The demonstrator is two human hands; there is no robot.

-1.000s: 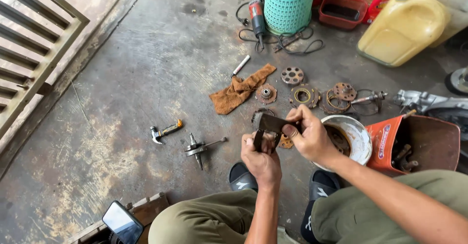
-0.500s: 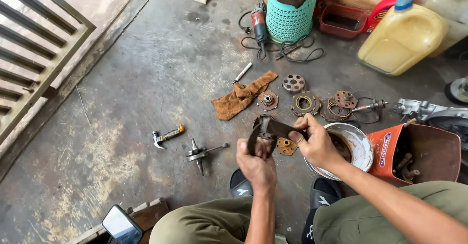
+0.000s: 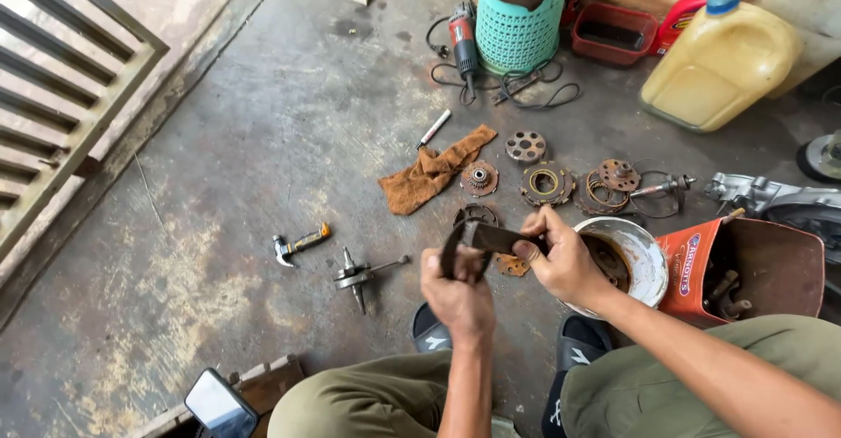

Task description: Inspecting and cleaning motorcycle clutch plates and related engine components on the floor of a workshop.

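Head view: we see 2 hands clamped on 1 dark metal part [image 3: 484, 238], its long axis running left-right between left hand [image 3: 457, 291] and right hand [image 3: 565, 261], above the white bowl [image 3: 648, 258].

Stained grey concrete floor [image 3: 263, 140]; slatted metal gate [image 3: 61, 114] at left, daylit.

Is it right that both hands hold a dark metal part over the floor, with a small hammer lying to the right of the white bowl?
Not quite. The head view shows the hammer lying left of the white bowl, beyond the crankshaft. The left hand and right hand do hold the dark metal part.
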